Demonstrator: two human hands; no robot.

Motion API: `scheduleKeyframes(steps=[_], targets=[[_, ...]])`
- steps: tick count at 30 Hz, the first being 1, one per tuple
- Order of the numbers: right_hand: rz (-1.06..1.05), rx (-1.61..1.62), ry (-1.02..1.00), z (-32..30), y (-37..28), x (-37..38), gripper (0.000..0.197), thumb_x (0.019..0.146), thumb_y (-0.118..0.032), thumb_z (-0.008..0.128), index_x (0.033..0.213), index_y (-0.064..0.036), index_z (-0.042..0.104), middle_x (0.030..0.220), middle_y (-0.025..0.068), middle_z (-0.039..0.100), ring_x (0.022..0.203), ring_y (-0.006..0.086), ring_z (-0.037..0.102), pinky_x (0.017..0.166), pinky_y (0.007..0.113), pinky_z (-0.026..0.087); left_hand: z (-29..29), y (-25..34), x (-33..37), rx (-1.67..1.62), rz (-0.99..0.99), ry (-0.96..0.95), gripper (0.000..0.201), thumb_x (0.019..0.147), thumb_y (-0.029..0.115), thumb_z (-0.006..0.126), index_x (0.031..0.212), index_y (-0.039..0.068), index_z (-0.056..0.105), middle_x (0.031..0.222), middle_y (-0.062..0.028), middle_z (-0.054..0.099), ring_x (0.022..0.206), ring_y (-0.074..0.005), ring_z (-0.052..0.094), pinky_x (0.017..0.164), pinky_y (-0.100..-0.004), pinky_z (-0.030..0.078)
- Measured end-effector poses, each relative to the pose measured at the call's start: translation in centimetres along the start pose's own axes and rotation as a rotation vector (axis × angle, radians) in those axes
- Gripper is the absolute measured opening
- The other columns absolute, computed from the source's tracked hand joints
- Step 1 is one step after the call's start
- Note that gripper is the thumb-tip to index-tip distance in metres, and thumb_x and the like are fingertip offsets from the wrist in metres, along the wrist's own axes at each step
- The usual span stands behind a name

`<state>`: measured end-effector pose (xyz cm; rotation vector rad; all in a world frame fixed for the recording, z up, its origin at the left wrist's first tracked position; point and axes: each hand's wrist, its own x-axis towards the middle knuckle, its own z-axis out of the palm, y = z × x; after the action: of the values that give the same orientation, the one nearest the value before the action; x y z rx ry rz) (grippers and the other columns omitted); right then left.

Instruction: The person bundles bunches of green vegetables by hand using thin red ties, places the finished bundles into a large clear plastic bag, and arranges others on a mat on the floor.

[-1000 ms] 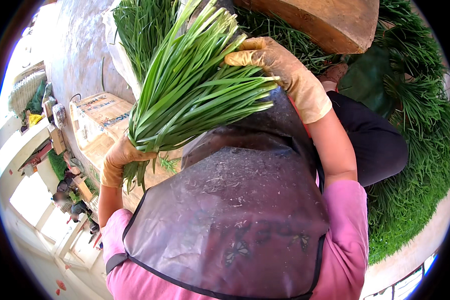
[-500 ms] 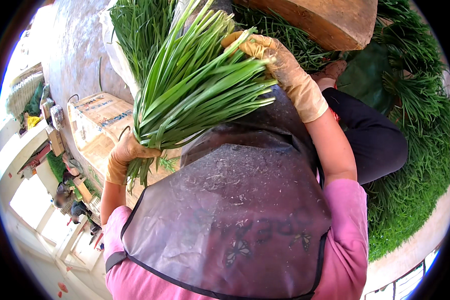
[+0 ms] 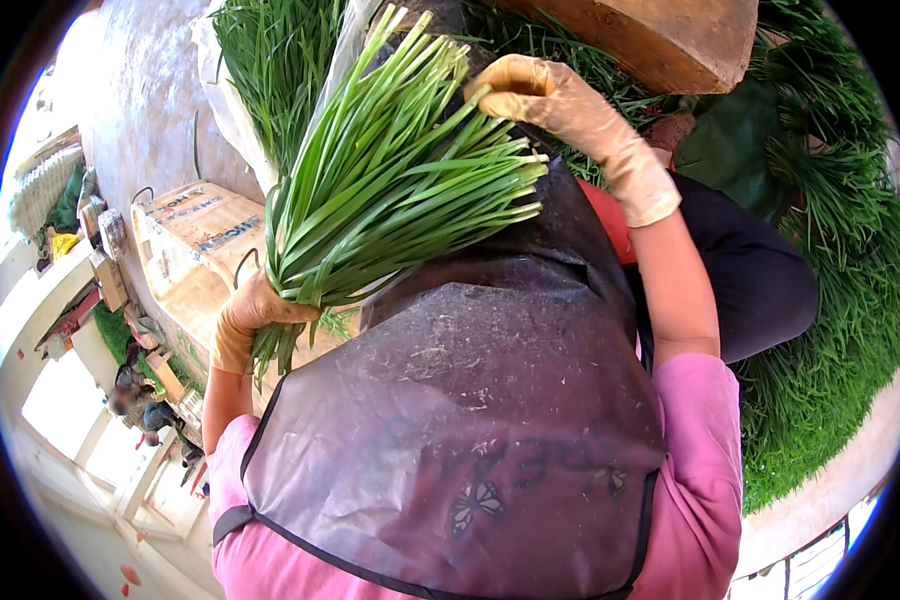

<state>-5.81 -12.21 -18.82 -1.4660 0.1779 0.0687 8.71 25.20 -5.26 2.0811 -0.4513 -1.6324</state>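
Observation:
Gathered in my gloved left hand [image 3: 255, 308] is a thick bunch of garlic chives [image 3: 395, 195]. The fingers wrap round its leafy end, and a few leaf tips hang below the fist. Pale cut stalk ends fan out up and to the right. My gloved right hand [image 3: 570, 110] is at the upper right of that fan, its curled fingertips pinched together beside the stalk ends. What they pinch, if anything, is too small to make out. A dark plastic apron [image 3: 450, 390] covers my front and lap beneath the bunch.
More chives [image 3: 275, 90] lie on white sheeting at the upper left. A wooden block [image 3: 660, 40] stands at the top right. Heaped greens [image 3: 820, 370] cover the right side. A tan bag [image 3: 195, 235] sits at left, with other people [image 3: 155, 415] farther off.
My right hand has drawn back slightly up and right from the stalk ends, its fingers curling into a pinch. The left hand keeps its grip almost in place.

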Motion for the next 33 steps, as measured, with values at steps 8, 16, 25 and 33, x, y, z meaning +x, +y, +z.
scheduleKeyframes(steps=[8,16,25,33], targets=[[0.032,-0.042,0.436,-7.5,6.3,-0.5,0.028,0.087,-0.029,0.069,0.098,-0.0041,0.072,0.1,0.008,0.071,0.096,0.0159,0.065,0.091,0.029,0.048,0.0,0.4,-0.7,-0.067,-0.033,0.011,0.065,0.061,0.004,0.081,0.122,0.003,0.061,0.106,-0.0028,0.067,0.093,-0.0139,0.058,0.087,-0.0296,0.048],[0.082,-0.038,-0.052,-1.0,-0.5,2.3,0.054,0.084,-0.037,0.075,0.122,-0.0023,0.062,0.115,0.0133,0.067,0.106,0.0195,0.063,0.093,0.03,0.047,-0.3,0.5,0.0,0.061,-0.028,-0.075,0.067,0.06,0.008,0.083,0.123,0.003,0.06,0.107,-0.0067,0.068,0.095,-0.0155,0.059,0.087,-0.0299,0.048],[-0.21,0.029,-0.019,-0.2,-0.7,1.5,0.025,0.087,-0.024,0.068,0.098,-0.0012,0.073,0.107,0.0044,0.067,0.095,0.0122,0.063,0.088,0.026,0.048,0.2,-0.3,0.4,0.086,-0.002,-0.132,0.067,0.059,0.006,0.083,0.122,0.003,0.061,0.105,-0.0055,0.067,0.092,-0.0151,0.058,0.084,-0.0307,0.049],[-0.125,-0.176,0.011,-0.5,0.0,1.5,0.049,0.079,-0.037,0.078,0.113,-0.0036,0.066,0.113,0.0077,0.063,0.112,0.0187,0.058,0.097,0.031,0.044,0.1,-0.4,0.4,-0.013,-0.046,-0.128,0.063,0.06,0.003,0.082,0.119,0.003,0.061,0.102,-0.0034,0.067,0.09,-0.0138,0.057,0.081,-0.0304,0.05]])
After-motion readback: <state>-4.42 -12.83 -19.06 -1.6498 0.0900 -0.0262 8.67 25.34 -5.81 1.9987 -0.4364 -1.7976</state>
